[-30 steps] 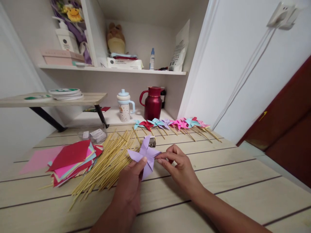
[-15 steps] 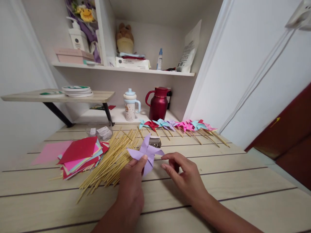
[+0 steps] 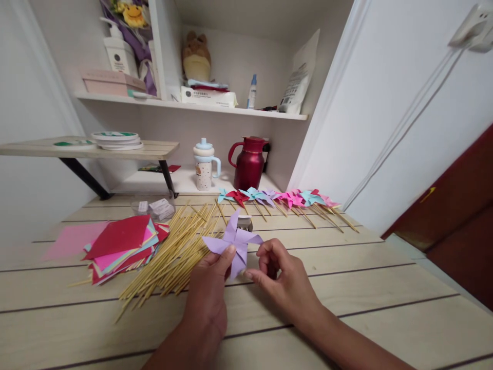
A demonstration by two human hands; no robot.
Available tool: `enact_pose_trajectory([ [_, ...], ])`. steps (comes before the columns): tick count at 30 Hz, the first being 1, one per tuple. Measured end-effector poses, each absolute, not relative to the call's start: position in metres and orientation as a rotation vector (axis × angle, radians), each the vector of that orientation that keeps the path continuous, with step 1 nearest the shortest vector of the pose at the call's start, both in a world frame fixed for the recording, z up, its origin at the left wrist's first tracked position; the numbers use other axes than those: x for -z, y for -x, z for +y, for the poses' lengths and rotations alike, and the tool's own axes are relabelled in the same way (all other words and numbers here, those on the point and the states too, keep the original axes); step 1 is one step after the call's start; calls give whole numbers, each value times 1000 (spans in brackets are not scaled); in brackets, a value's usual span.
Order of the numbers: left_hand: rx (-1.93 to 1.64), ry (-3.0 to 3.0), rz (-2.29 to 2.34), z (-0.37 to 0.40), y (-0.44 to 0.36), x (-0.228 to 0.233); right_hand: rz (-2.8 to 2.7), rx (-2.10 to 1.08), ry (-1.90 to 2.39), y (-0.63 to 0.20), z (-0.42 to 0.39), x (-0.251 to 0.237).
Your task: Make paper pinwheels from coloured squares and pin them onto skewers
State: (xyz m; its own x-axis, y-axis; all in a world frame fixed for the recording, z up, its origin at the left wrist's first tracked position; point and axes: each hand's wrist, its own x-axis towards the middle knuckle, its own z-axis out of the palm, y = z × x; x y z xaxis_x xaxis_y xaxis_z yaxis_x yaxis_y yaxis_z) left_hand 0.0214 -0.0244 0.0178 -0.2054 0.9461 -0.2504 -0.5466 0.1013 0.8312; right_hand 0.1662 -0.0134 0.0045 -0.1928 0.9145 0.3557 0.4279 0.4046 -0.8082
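A lilac paper pinwheel with folded blades is held up above the table, no stick visible on it. My left hand pinches its lower left part between thumb and fingers. Close to its right blade is my right hand, fingers curled, thumb held apart from them, with nothing visible in it. Whether a fingertip touches the blade I cannot tell. Behind the pinwheel a small box with shiny bits is partly hidden. Thin wooden sticks lie in a loose heap left of my left hand.
Coloured paper squares are stacked at the left, near a clear container of small packs. Several finished pinwheels on sticks line the table's back. A red jug and a cup stand behind, beside a raised wooden shelf.
My right hand's thumb has moved left and down, toward the pinwheel's lower blade, widening its gap from the fingers. My left hand still holds the pinwheel. The view has shifted slightly.
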Motion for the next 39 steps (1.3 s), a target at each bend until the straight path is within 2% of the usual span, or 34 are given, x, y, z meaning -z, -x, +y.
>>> enact_pose_trajectory([
  [9,-1471,-506,1052,-25,-22,-19,-1803,-699,1152,-167,-13,-2],
  [18,-1426,-615,994,-30,-28,-19,-1901,-509,1318,-166,-16,-5],
  [28,-1438,-569,988,-26,-23,-18,-1829,-751,1200,-166,-14,-5],
  [39,-1374,-571,944,-31,-28,-19,-1762,-762,1252,-164,-9,-3],
])
